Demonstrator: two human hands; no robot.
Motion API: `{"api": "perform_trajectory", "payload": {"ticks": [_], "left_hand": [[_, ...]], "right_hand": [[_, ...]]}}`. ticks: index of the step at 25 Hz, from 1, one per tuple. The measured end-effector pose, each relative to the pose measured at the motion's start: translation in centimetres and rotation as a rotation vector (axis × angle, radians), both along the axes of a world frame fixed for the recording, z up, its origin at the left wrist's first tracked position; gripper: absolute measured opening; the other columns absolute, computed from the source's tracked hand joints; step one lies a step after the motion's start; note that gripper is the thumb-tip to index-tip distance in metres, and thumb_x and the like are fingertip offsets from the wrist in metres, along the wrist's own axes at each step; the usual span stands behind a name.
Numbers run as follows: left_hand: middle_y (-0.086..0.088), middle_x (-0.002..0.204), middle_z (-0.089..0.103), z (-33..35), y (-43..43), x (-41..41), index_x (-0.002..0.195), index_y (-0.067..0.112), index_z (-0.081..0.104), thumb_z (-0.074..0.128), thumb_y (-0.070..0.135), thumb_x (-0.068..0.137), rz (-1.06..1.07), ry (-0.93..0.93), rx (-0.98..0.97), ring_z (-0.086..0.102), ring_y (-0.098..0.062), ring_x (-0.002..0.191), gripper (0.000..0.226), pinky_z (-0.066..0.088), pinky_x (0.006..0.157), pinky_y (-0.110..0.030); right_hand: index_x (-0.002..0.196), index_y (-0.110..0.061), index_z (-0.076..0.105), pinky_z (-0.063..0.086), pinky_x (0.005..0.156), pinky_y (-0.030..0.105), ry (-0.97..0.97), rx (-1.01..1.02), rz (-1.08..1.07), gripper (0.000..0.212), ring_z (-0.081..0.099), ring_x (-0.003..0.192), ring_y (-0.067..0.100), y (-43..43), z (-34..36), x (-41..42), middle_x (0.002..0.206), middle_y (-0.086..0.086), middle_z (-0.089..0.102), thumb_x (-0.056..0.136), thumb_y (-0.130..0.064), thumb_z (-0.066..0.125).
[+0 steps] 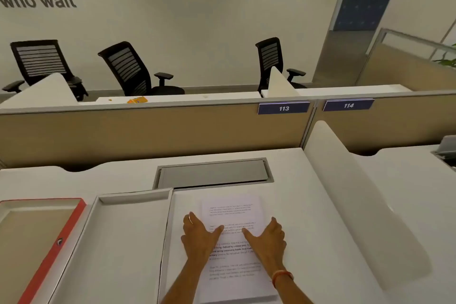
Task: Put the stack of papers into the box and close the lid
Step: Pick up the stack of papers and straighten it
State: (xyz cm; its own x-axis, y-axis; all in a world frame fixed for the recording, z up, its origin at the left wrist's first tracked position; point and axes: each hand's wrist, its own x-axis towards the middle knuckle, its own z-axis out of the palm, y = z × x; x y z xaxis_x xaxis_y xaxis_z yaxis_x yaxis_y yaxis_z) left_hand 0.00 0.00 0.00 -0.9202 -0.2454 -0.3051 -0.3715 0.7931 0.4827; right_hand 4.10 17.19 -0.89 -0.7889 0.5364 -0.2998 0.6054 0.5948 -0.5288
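A stack of printed white papers [232, 210] lies flat on the white desk, right in front of me. My left hand [199, 239] presses against its left edge and my right hand [267, 239] against its right edge, with both thumbs resting on the top sheet. The open white box [118, 249] sits just left of the stack, its inside bare. Further left lies the red-edged lid [49, 261], inner side up. The stack is outside the box, touching or nearly touching its right wall.
A grey cable hatch [212, 174] is set into the desk behind the stack. A white divider [357, 192] runs along the right side and a tan partition [148, 131] stands across the back. Black office chairs [130, 69] stand beyond it.
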Motion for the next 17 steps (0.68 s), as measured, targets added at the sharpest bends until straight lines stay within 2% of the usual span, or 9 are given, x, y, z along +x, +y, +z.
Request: {"api": "perform_trajectory", "payload": {"ticks": [4,8,11,17], "left_hand": [[-0.016,0.142,0.037,0.0,0.6,-0.5,0.138,0.005,0.032,0.08,0.063,0.056,0.204,-0.142,0.074,0.038,-0.033,0.135,0.111,0.04,0.103,-0.055],[-0.017,0.137,0.042,-0.3,1.2,-0.8,0.132,0.006,0.035,0.088,0.053,0.051,0.236,-0.244,0.112,0.042,-0.035,0.132,0.107,0.042,0.1,-0.054],[-0.017,0.132,0.047,-0.5,1.7,-0.9,0.127,0.006,0.04,0.089,0.049,0.053,0.251,-0.255,0.143,0.046,-0.035,0.128,0.098,0.044,0.099,-0.053],[-0.016,0.131,0.052,0.1,1.6,-1.2,0.126,0.006,0.043,0.089,0.046,0.055,0.26,-0.3,0.164,0.049,-0.034,0.125,0.093,0.046,0.099,-0.049]], "right_hand": [[0.133,-0.008,0.039,0.045,0.098,0.048,-0.098,-0.031,-0.121,0.103,0.047,0.124,0.03,-0.2,0.0,-1.0,0.134,0.011,0.047,0.06,-0.075,0.069],[0.129,-0.009,0.045,0.045,0.099,0.048,-0.206,-0.165,-0.155,0.096,0.047,0.124,0.033,0.0,0.1,-2.1,0.132,0.013,0.048,0.058,-0.063,0.08],[0.127,-0.01,0.048,0.047,0.095,0.046,-0.25,-0.166,-0.136,0.091,0.049,0.121,0.032,0.1,0.1,-2.4,0.129,0.012,0.049,0.056,-0.053,0.085],[0.121,-0.011,0.055,0.048,0.098,0.048,-0.248,-0.203,-0.097,0.084,0.051,0.121,0.033,0.8,0.5,-2.6,0.127,0.013,0.053,0.055,-0.048,0.09]]}}
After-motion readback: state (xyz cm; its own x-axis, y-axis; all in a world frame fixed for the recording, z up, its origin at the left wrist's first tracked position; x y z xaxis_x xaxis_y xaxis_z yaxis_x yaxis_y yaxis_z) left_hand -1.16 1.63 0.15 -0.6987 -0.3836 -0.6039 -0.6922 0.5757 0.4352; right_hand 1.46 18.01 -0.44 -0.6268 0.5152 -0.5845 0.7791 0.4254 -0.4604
